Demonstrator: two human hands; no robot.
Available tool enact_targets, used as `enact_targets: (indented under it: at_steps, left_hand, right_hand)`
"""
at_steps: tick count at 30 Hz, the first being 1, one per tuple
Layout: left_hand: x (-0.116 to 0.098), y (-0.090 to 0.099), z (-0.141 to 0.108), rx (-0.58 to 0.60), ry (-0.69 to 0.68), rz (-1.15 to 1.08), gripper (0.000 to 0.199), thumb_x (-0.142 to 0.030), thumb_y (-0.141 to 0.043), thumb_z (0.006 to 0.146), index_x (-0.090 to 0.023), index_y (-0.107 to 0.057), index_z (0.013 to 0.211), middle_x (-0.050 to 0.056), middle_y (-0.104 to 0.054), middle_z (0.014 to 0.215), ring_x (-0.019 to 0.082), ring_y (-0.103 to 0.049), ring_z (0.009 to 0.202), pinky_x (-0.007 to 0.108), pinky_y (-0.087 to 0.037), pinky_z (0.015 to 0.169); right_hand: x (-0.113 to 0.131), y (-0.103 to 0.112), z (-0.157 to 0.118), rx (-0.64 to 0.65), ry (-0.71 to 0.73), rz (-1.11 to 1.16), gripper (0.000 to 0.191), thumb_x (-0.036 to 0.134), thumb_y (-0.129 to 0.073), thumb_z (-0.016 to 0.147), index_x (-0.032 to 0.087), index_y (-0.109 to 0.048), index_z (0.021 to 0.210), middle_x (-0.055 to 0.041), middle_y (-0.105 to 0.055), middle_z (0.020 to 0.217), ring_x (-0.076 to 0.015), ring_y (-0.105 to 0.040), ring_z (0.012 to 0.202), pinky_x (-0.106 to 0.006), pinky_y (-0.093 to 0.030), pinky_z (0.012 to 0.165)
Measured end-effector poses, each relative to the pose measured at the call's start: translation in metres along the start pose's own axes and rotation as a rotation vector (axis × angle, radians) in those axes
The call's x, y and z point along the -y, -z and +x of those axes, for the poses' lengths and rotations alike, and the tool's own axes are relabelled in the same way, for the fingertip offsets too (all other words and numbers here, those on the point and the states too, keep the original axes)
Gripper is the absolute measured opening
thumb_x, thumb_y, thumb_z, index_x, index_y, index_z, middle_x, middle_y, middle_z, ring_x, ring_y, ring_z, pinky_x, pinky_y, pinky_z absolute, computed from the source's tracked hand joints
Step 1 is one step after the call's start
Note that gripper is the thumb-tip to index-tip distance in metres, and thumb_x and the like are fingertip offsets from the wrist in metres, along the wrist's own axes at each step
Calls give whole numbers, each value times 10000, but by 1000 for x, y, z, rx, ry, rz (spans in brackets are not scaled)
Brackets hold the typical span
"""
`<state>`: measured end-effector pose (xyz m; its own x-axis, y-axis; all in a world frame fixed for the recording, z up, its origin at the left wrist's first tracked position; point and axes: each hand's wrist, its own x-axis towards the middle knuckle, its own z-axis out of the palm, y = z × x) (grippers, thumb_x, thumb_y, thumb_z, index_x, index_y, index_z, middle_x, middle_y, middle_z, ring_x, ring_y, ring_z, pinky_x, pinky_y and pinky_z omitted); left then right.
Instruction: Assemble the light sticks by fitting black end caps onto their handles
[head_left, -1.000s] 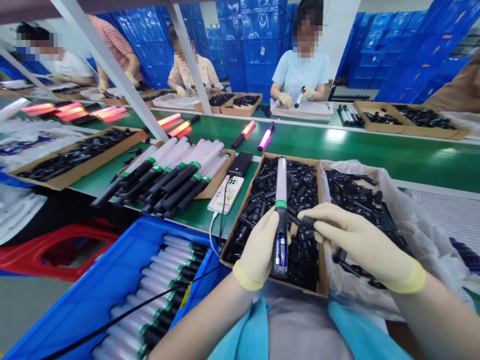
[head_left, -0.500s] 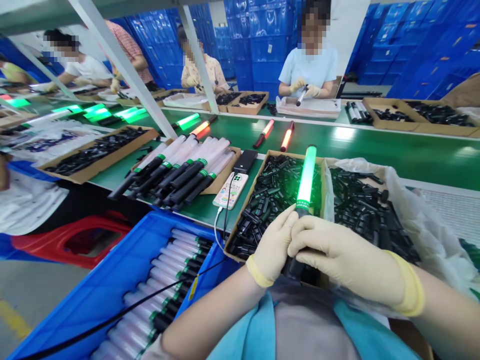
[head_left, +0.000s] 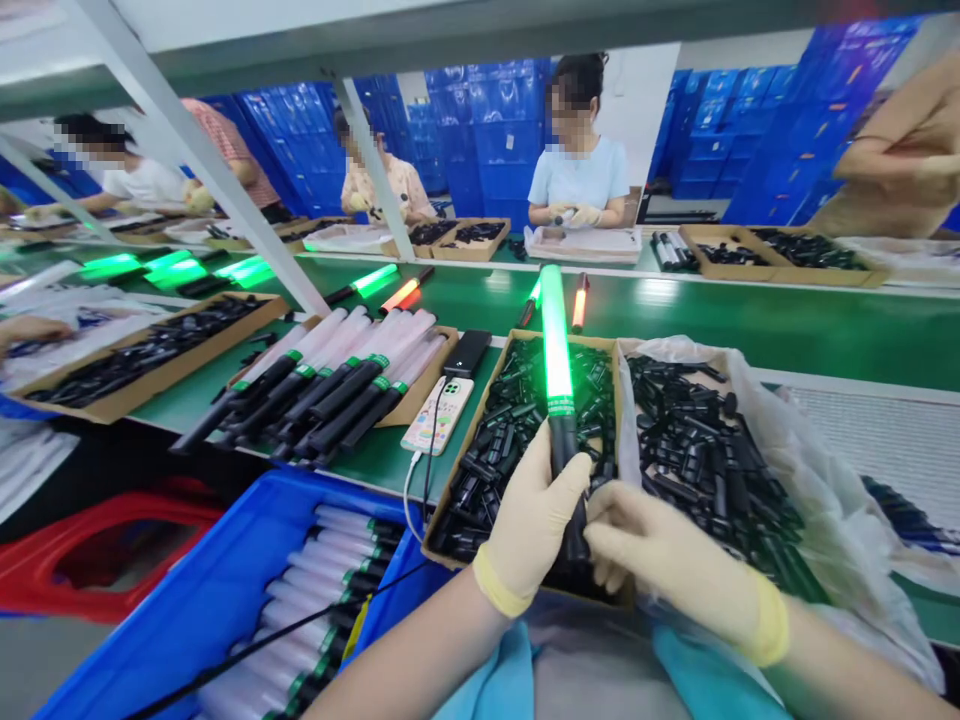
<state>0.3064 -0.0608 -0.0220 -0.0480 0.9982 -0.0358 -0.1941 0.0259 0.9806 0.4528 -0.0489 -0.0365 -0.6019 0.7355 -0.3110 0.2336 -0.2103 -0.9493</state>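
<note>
My left hand [head_left: 531, 528] is wrapped round the black handle of a light baton [head_left: 556, 350], whose tube glows green and points up and away from me. Beside the lower handle is my right hand [head_left: 660, 545], its fingers curled in and slightly blurred. Whatever those fingers pinch, if anything, is hidden. Below the baton lies a cardboard tray [head_left: 459, 490] full of small black plastic parts [head_left: 491, 455]. To its right, a plastic-lined box [head_left: 795, 450] holds more black parts [head_left: 694, 455].
Unlit batons [head_left: 352, 385] are piled left on the green bench [head_left: 750, 325]. A phone [head_left: 436, 415] with a cable lies by a black device [head_left: 468, 353]. A blue crate [head_left: 187, 590] of batons stands lower left. Co-workers sit opposite, beyond a slanted white post [head_left: 217, 170].
My right hand has come off the upper handle and moved down beside its lower part. My left hand now grips the handle alone, and the view has shifted. The baton stays green.
</note>
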Motion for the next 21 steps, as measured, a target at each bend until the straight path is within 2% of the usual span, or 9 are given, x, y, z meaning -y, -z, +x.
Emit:
enact_targets:
  at_steps: [2, 5, 7, 9, 11, 13, 15, 18, 21]
  left_hand:
    - [-2, -7, 8, -26, 22, 16, 301, -439, -601, 885, -244, -619, 1114, 1, -614, 849, 130, -540, 710, 222, -464, 708]
    - [-8, -12, 19, -18, 20, 45, 464, -505, -557, 895, -263, -563, 1291, 37, -649, 1006, 151, -588, 789, 236, -485, 711]
    - [-12, -7, 22, -46, 18, 84, 567, -526, -555, 891, -277, -486, 1396, 57, -631, 1173, 178, -605, 960, 243, -493, 777]
    - [-14, 8, 20, -93, 20, 172, 567, -518, -569, 888, -279, -496, 1397, 55, -601, 1273, 194, -560, 1140, 245, -464, 906]
    - [-12, 30, 17, -133, 11, 263, 479, -518, -534, 908, -271, -579, 1315, 50, -612, 1268, 204, -523, 1215, 266, -402, 1017]
    - [-8, 55, 13, -198, 24, 319, 459, -532, -506, 913, -265, -609, 1272, 54, -633, 1230, 229, -545, 1183, 302, -416, 1004]
    - [-3, 77, 10, -299, 35, 379, 441, -547, -508, 903, -264, -639, 1215, 50, -655, 1174, 244, -564, 1133, 316, -420, 986]
    - [3, 98, 4, -407, -25, 506, 358, -547, -506, 896, -238, -684, 858, 40, -677, 1012, 243, -580, 1017, 305, -418, 932]
    - [8, 109, 1, -435, -77, 673, 453, -530, -463, 911, -213, -538, 596, 32, -622, 770, 216, -579, 826, 298, -432, 825]
  right_hand:
    - [0, -4, 4, 79, -22, 148, 553, 664, -654, 745, 164, -479, 903, -30, -604, 777, -146, -615, 632, -288, -510, 587]
    - [6, 15, 12, -23, 78, 282, 531, 635, -685, 737, 153, -509, 874, -43, -628, 796, -122, -604, 622, -261, -494, 591]
    - [10, 50, 16, -154, 105, 200, 491, 624, -628, 795, 147, -548, 879, -68, -648, 828, -126, -611, 654, -265, -496, 620]
    - [14, 99, 23, -339, 84, 9, 504, 645, -577, 813, 146, -578, 880, -97, -670, 857, -142, -619, 671, -277, -497, 622]
    - [16, 156, 35, -515, 39, -145, 479, 622, -594, 802, 145, -593, 850, -109, -680, 843, -149, -608, 632, -278, -473, 571]
    - [19, 209, 57, -662, -28, -267, 394, 530, -645, 801, 141, -601, 760, -85, -650, 701, -142, -559, 549, -278, -431, 522]
    - [25, 253, 85, -792, -111, -397, 326, 424, -684, 807, 141, -587, 678, -43, -595, 608, -134, -540, 548, -277, -435, 557]
    - [34, 292, 133, -945, -188, -554, 270, 337, -692, 832, 134, -581, 695, -11, -581, 669, -128, -572, 666, -291, -474, 685]
    - [32, 301, 168, -1026, -145, -631, 215, 298, -676, 859, 130, -593, 754, -34, -602, 778, -134, -587, 758, -300, -486, 743]
